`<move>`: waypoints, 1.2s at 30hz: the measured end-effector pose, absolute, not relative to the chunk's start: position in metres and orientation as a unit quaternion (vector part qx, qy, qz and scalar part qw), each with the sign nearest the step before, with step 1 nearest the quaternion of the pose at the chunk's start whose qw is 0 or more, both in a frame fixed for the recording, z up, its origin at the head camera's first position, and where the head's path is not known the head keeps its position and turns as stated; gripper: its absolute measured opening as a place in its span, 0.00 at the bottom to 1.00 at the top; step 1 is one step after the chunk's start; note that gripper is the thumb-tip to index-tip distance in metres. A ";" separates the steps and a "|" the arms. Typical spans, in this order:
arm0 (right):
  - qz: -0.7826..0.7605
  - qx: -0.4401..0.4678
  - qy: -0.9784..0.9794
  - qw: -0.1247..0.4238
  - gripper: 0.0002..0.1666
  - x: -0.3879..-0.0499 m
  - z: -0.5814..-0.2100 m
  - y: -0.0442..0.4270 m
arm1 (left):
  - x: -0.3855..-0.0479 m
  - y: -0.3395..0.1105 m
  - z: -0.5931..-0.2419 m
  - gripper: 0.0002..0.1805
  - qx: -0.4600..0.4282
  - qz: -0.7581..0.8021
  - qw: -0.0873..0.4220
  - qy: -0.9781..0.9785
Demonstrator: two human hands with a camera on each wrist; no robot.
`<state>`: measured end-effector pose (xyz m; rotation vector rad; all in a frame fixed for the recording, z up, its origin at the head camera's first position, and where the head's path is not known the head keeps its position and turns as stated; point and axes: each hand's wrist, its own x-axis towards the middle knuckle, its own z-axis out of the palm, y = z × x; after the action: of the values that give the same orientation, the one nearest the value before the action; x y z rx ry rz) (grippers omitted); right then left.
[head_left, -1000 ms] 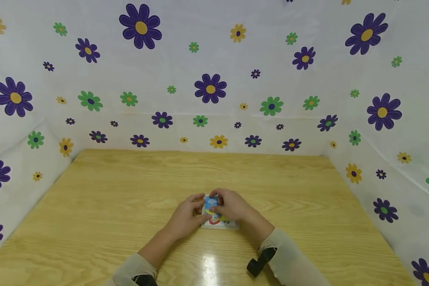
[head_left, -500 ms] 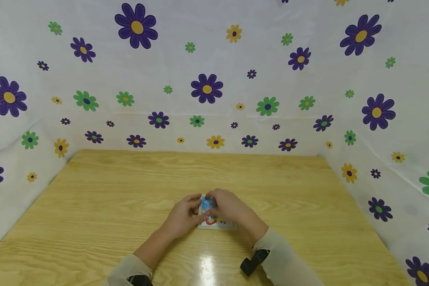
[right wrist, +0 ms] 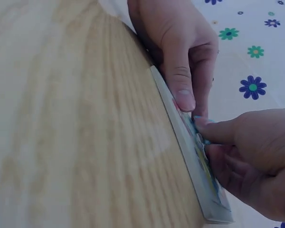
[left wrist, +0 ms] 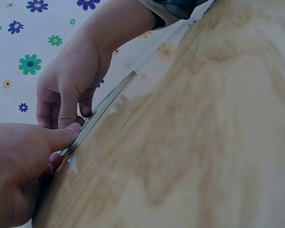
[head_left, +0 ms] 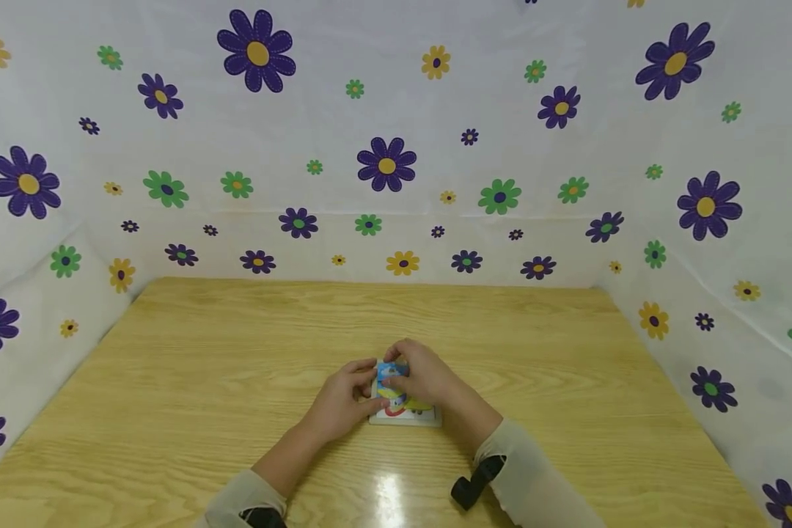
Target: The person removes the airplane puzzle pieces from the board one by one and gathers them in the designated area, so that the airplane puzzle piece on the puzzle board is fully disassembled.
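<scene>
A small flat picture puzzle board point(head_left: 405, 421) with a pale rim lies on the table, its printed face blue, yellow, white and red. My left hand point(head_left: 343, 402) grips the board's left side, the thumb over its face. Above the upper part of the board, my right hand point(head_left: 429, 378) pinches a small blue puzzle piece point(right wrist: 206, 141) between thumb and fingers. In the right wrist view the piece seems tilted against the board's face; whether it is seated cannot be told. The right hand hides the board's upper right.
The wood-grain table point(head_left: 257, 330) stretches around the board on all sides. White cloth walls point(head_left: 330, 125) printed with flowers enclose its back and both sides. A black strap-on device point(head_left: 471, 488) sits on the right wrist.
My right hand first lowered slightly over the board, then rose a little, and more of the yellow print shows now. The left hand keeps its grip. The head view shifted slightly.
</scene>
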<state>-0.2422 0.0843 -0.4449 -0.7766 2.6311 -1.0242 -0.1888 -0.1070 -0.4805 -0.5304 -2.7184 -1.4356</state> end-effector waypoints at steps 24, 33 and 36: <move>-0.560 -0.004 0.809 0.181 0.13 -0.246 -0.435 0.138 | -0.191 -0.104 -0.484 0.31 -0.152 -0.487 0.024 -0.860; -0.505 -0.008 0.849 0.155 0.12 -0.251 -0.439 0.161 | -0.189 -0.105 -0.482 0.32 -0.155 -0.467 0.015 -0.871; -0.495 -0.004 0.856 0.146 0.13 -0.250 -0.439 0.161 | -0.188 -0.106 -0.481 0.31 -0.154 -0.470 0.018 -0.869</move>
<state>-0.2499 0.1611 -0.4393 -0.0115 2.4650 -1.4263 -0.1880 -0.1063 -0.4811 -0.4778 -2.6990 -1.4587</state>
